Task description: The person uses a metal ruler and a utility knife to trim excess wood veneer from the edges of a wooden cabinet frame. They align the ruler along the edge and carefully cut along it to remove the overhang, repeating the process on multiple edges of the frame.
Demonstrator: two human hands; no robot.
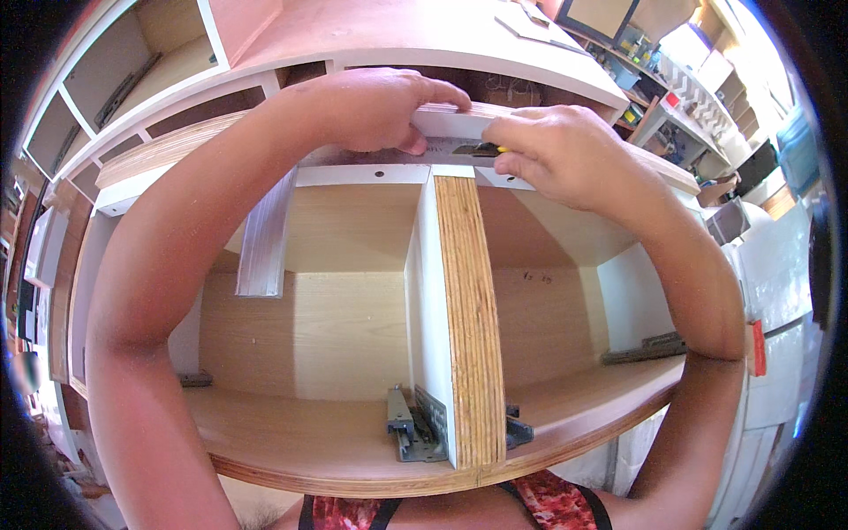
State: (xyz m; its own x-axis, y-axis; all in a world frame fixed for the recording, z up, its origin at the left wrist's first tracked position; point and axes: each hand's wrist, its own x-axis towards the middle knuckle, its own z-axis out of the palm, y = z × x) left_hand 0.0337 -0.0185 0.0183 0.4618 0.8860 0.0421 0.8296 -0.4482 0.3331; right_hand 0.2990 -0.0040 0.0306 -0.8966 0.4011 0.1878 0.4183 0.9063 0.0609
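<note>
Both my arms reach over an open wooden cabinet frame (477, 327) to its far rail (353, 175). A grey flat metal strip (437, 148) with faint markings lies along that rail. My left hand (380, 113) is closed over it, index finger on the far side and thumb on the near side. Just right of it, my right hand (561, 157) pinches a small yellow-ended thing (503, 148); its kind is mostly hidden by the fingers. A wide silvery bar (263, 243) hangs into the left compartment below my left forearm; whether it joins the strip is hidden.
A plywood-edged divider (473, 318) splits the cabinet in two. Metal slide fittings (415, 424) sit at its near end, and another metal runner (645, 348) lies at the right. Behind stands a larger pinkish cabinet (424, 35) with open compartments. Cluttered shelves (654, 79) are at far right.
</note>
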